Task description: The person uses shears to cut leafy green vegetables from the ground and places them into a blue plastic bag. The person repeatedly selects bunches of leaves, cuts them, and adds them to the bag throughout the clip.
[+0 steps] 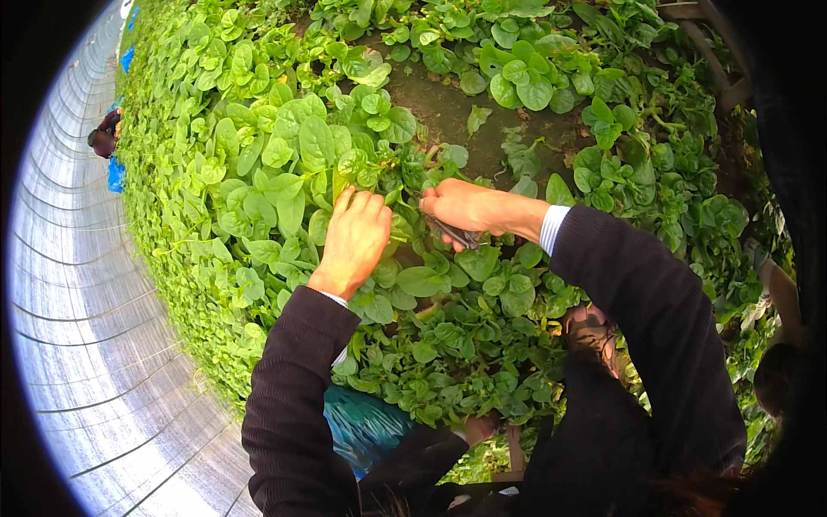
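My left hand (355, 239) is closed among the broad green leaves of low leafy plants (316, 145) that look like Malabar spinach. Its fingertips are sunk in the foliage by a pale leaf, and the stems under them are hidden. Just to the right, my right hand (462, 210) is wrapped around a small dark metal hand tool (457, 234), perhaps scissors or a knife. Only part of the tool shows below the palm, so its kind cannot be told. Both hands are low over the bed, a short gap apart, with leaves between them.
Bare soil (446, 106) shows beyond my hands. A blue-green plastic bag (365, 423) lies by my left leg; my shoe (591, 333) is among plants. Greenhouse film (84, 291) with ribs curves along the left, where a person (113, 123) is near a blue bag (116, 174).
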Motion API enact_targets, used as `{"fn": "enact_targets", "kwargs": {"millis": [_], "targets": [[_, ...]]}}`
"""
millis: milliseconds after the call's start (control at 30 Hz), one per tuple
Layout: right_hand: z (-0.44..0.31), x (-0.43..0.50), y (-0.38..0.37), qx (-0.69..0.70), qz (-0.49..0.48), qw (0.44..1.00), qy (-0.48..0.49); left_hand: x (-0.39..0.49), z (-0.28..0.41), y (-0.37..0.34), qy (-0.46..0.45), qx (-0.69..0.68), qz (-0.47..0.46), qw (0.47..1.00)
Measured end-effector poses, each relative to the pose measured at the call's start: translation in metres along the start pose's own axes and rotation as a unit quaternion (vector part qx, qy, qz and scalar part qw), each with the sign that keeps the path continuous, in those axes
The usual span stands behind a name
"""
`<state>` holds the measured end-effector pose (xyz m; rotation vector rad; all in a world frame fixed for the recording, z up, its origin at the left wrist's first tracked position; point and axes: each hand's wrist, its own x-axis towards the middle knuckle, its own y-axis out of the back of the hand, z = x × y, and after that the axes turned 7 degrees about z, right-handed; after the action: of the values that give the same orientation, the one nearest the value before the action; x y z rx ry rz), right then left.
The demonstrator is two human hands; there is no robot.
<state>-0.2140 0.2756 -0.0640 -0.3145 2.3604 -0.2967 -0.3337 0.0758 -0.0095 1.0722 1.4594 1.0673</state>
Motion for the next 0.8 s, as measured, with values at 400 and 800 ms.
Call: {"fn": "enact_targets", "kwargs": {"millis": [400,800], "targets": [[-0.004,-0.001,0.006,-0.004,0.004,0.998,0.06,0.03,0.018,0.031,0.185,0.104,-0.111,0.971],[-0.001,-0.026,0.009,-0.08,0.043,0.992,0.084,0.0,-0.003,0.009,0.109,0.204,-0.059,0.971]]}}
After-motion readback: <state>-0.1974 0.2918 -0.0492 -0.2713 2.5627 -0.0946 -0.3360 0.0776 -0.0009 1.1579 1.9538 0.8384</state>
